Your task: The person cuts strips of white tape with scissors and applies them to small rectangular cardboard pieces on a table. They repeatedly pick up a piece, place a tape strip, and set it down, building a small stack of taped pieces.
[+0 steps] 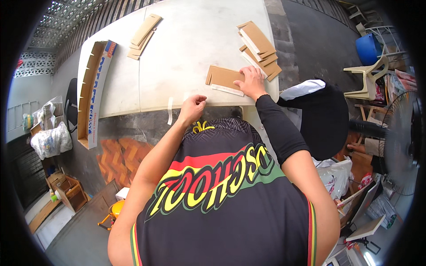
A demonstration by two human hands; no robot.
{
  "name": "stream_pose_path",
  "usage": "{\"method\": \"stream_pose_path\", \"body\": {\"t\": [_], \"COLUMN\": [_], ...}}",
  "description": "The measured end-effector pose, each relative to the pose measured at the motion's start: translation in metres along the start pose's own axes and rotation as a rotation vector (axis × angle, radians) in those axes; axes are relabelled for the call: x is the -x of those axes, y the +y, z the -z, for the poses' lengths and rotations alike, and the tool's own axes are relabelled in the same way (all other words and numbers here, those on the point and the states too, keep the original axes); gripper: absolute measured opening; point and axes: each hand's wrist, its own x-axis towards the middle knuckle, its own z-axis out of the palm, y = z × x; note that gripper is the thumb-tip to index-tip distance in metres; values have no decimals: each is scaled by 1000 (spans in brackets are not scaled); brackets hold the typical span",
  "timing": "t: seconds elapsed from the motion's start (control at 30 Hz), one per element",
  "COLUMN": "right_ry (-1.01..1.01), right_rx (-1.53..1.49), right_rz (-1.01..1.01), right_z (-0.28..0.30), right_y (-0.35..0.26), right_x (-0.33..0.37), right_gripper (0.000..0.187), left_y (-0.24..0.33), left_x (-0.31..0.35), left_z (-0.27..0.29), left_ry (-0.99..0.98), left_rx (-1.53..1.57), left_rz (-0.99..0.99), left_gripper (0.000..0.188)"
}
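Observation:
A flat brown cardboard piece (225, 76) lies near the table's front edge, with a white strip (227, 90) along its near side. My right hand (252, 83), its black sleeve pulled over the forearm, grips the piece's right end with thumb and fingers. To the left, my left hand (194, 109) is over the table's edge with fingers curled in a pinch; whatever they hold, if anything, does not show. Beside that hand, a strip of whitish tape (170, 111) hangs down over the table's front edge.
On the white table (177, 53), folded cardboard pieces (259, 46) lie stacked at the far right, others (144, 37) at the far left. A long, notched cardboard box (98, 93) stands along the left edge. A black-covered chair (319, 119) and a fan (401, 137) are to the right.

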Motion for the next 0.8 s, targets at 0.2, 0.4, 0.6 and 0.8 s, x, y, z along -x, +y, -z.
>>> {"method": "stream_pose_path", "body": {"t": [0.2,0.4,0.6,0.8], "right_ry": [-103,-167,-129,-151], "right_rx": [72,65,4,-395], "right_rz": [-103,-203,-258,-410], "right_z": [8,9,7,3], "right_y": [-2,-12,-23,-17], "right_x": [-9,-5,5,25], "right_gripper": [50,53,56,55], "left_y": [-10,-6,6,15], "left_x": [-2,-5,-12,-13], "left_z": [-8,-12,-1,7], "left_ry": [-64,-93,-90,-68], "left_rx": [17,89,193,402], "left_rz": [-26,-33,22,85], "left_gripper": [32,34,31,39]}}
